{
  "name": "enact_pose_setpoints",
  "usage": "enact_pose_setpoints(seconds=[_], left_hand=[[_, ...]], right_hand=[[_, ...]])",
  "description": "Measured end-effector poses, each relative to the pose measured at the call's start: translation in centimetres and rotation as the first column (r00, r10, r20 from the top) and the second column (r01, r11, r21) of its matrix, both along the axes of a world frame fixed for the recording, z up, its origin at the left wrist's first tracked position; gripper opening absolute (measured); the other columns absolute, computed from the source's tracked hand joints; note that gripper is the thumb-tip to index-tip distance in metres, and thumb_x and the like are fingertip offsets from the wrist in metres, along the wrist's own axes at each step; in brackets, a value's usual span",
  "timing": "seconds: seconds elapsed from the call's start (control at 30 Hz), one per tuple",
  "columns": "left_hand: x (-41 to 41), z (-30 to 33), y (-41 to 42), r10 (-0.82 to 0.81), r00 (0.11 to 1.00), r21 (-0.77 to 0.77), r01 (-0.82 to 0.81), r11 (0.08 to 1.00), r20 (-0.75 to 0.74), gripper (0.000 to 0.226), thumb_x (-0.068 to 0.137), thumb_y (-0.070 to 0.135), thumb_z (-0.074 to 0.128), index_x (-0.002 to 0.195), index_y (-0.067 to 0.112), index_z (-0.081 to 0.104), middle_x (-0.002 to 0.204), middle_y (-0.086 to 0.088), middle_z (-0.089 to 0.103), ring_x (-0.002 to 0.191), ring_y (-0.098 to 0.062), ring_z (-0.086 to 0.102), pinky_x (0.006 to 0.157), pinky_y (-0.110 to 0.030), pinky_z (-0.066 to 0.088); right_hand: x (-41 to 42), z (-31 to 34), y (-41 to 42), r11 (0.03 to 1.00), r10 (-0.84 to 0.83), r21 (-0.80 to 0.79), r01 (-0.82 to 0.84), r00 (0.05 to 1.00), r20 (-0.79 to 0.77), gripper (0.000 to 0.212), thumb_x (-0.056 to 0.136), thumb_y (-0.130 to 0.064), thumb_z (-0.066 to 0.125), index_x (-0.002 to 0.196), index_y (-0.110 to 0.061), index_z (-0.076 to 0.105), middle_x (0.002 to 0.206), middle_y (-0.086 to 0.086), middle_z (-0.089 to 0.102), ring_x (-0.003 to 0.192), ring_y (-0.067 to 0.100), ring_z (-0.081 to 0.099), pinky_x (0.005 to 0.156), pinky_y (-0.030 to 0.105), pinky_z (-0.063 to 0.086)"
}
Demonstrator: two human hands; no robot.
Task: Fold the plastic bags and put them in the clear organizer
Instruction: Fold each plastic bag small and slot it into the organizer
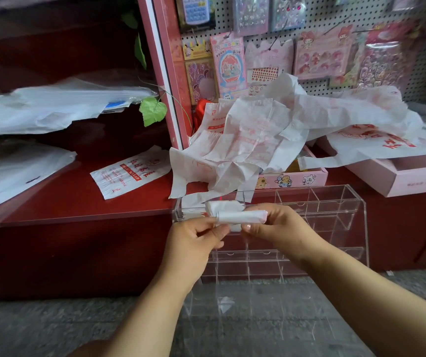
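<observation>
A small folded white plastic bag point(242, 217) is pinched between both hands in front of the clear organizer point(335, 215). My left hand point(194, 243) grips its left end and my right hand point(279, 225) holds its right end. The organizer is a tiered acrylic rack with several open compartments, standing on the floor against the red counter. One folded bag point(219, 206) sits in its top left compartment. Behind it, a loose pile of white bags with red print point(253, 143) spills over the counter.
A flat printed bag point(129, 173) lies on the red counter point(78, 199) to the left. Pink boxes point(397, 179) stand at the right under more bags. Clear plastic sheets point(39, 109) fill the left shelves. A pegboard of sticker packs point(309, 47) rises behind.
</observation>
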State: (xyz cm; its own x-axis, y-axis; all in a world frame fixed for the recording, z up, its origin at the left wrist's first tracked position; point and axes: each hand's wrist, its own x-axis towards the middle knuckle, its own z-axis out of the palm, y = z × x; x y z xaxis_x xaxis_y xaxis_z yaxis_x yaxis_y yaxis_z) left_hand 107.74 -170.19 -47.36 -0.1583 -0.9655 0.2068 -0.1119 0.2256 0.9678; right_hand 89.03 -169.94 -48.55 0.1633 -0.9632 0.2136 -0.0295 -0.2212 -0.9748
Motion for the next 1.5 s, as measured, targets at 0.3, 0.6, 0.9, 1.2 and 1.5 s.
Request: enact_pose_setpoints(seconds=[0.3, 0.6, 0.9, 1.2, 1.5], left_hand=[[0.0, -0.4, 0.0, 0.021, 0.999, -0.177, -0.013, 0.984, 0.043, 0.021, 0.081, 0.028, 0.071, 0.074, 0.047, 0.075, 0.085, 0.012, 0.076, 0.084, -0.011, 0.072, 0.077, -0.028, 0.058], [-0.6, -1.6, -0.4, 0.032, 0.998, -0.091, -0.036, 0.995, -0.046, 0.021, 0.077, 0.036, 0.079, 0.078, 0.015, 0.078, 0.079, -0.015, 0.073, 0.082, -0.037, 0.069, 0.082, -0.054, 0.053], [-1.0, -2.3, -0.1, 0.095, 0.994, -0.241, -0.078, 0.967, 0.061, 0.040, 0.076, 0.034, 0.070, 0.052, 0.005, 0.058, 0.044, 0.010, 0.040, 0.049, -0.005, 0.034, 0.049, -0.022, 0.031], [-1.1, -3.4, -0.4, 0.015, 0.984, -0.154, 0.013, 0.988, 0.180, 0.033, 0.082, 0.018, 0.076, 0.057, 0.010, 0.057, 0.050, 0.009, 0.048, 0.050, -0.008, 0.042, 0.054, -0.024, 0.037], [-2.3, -3.7, -1.8, 0.055, 0.997, 0.078, -0.051, 0.996, -0.048, 0.017, 0.082, 0.009, 0.076, 0.094, 0.020, 0.071, 0.090, -0.005, 0.076, 0.084, -0.020, 0.069, 0.075, -0.032, 0.054]], right_hand=[[0.4, -1.2, -0.5, 0.996, -0.084, 0.042, 0.079, 0.990, 0.116, 0.028, 0.075, -0.024, 0.077, 0.086, 0.002, 0.074, 0.095, 0.024, 0.071, 0.090, 0.029, 0.067, 0.094, 0.046, 0.051], [1.0, -1.0, -0.1, 0.993, -0.121, 0.022, 0.119, 0.968, 0.219, 0.020, 0.084, -0.015, 0.068, 0.076, 0.003, 0.069, 0.064, -0.005, 0.069, 0.054, -0.002, 0.057, 0.056, 0.010, 0.042], [1.5, -0.7, 0.0, 0.981, -0.190, 0.116, 0.158, 0.913, 0.361, 0.028, 0.084, -0.022, 0.069, 0.066, -0.008, 0.054, 0.055, -0.006, 0.058, 0.050, 0.002, 0.052, 0.047, 0.012, 0.041], [0.8, -1.1, -0.5, 0.964, -0.254, 0.178, 0.198, 0.887, 0.386, 0.034, 0.066, -0.018, 0.080, 0.094, -0.017, 0.059, 0.073, 0.002, 0.060, 0.071, 0.020, 0.058, 0.056, 0.028, 0.049], [0.5, -2.2, -0.3, 0.964, -0.247, 0.128, 0.233, 0.964, 0.100, 0.015, 0.078, 0.001, 0.074, 0.090, -0.006, 0.068, 0.082, 0.020, 0.067, 0.073, 0.023, 0.060, 0.072, 0.038, 0.051]])
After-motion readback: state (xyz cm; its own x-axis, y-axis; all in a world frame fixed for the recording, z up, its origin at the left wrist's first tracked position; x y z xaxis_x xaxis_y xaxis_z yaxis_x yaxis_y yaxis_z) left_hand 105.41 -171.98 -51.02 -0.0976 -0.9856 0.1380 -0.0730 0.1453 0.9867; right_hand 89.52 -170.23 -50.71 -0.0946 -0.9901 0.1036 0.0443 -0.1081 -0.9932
